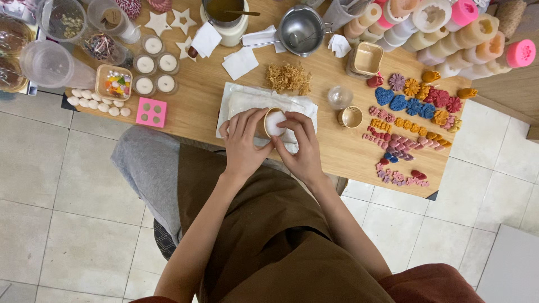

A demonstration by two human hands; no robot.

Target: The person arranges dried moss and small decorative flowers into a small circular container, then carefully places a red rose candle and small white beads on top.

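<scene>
Over the white cloth (pixel 241 101) at table edge: left hand (pixel 242 147) wraps the small round tin (pixel 273 122), mouth tipped up-right. Right hand (pixel 303 147) closes fingertips on its white top, both touching, tin between them.

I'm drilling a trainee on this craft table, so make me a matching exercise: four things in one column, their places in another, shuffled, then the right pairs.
Things:
1. pink square mould
2. metal pouring pot
3. small round tin with white filling
4. blue heart shapes

Places:
A. between the left hand and right hand, over the white cloth
B. right part of the table, among coloured flower shapes
C. left part, near the table's front edge
D. far side of the table, middle

Pairs: 1-C, 2-D, 3-A, 4-B
</scene>
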